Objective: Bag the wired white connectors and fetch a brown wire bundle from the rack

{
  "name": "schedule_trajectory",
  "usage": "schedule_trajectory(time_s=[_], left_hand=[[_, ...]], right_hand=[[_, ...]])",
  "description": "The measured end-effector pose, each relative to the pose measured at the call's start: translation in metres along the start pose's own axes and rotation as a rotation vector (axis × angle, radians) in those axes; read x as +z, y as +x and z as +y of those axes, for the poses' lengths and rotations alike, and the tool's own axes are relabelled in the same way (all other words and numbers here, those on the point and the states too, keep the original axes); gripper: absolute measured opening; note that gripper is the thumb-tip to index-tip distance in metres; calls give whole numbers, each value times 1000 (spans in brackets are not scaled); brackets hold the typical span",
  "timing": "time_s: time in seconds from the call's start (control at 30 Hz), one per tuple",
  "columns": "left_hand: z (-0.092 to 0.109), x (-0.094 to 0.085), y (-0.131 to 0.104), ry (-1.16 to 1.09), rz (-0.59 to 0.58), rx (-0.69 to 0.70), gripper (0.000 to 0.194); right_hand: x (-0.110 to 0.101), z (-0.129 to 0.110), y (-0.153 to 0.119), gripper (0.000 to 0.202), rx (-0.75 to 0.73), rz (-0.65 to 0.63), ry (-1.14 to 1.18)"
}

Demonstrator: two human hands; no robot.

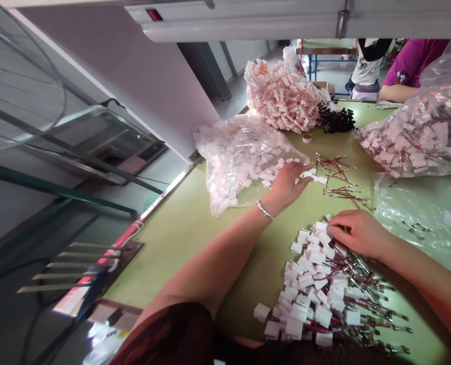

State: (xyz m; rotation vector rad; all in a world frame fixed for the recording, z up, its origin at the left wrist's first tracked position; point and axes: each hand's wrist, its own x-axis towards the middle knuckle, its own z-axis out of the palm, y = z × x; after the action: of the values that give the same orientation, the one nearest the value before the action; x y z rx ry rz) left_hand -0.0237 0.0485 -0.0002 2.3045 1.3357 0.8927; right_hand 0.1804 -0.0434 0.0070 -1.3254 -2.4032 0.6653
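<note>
My left hand (289,183), with a silver bracelet at the wrist, pinches small white plastic connector housings (316,177) near the mouth of a clear bag (240,157) full of similar pieces. Just right of those fingers lie loose dark red wires (335,170) with metal terminals. My right hand (356,232) rests at the top of a large pile of white connectors (312,274) fitted on red wires, fingers curled down at its edge. Whether it grips a connector there is hidden by the fingers. Metal terminals stick out from the pile's right side.
Behind stand a heap of pinkish-white connectors (282,96), black pieces (335,119) and a tape roll (307,137). A bulging clear bag (419,137) sits at right, above a flat plastic sheet (419,213). A lamp housing (286,20) hangs overhead. Other people (415,66) are beyond the table.
</note>
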Motion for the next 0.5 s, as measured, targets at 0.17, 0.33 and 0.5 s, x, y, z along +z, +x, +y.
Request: schedule_trajectory(time_s=[0.17, 0.33, 0.5], left_hand=[[-12, 30, 9, 309, -245, 216, 43], [-13, 42, 3, 361, -211, 202, 33], [-16, 37, 5, 242, -82, 184, 21]], right_hand=[[-13, 21, 9, 32, 120, 232, -134], [-16, 54, 17, 22, 272, 272, -357], [-1, 54, 24, 23, 236, 167, -556]])
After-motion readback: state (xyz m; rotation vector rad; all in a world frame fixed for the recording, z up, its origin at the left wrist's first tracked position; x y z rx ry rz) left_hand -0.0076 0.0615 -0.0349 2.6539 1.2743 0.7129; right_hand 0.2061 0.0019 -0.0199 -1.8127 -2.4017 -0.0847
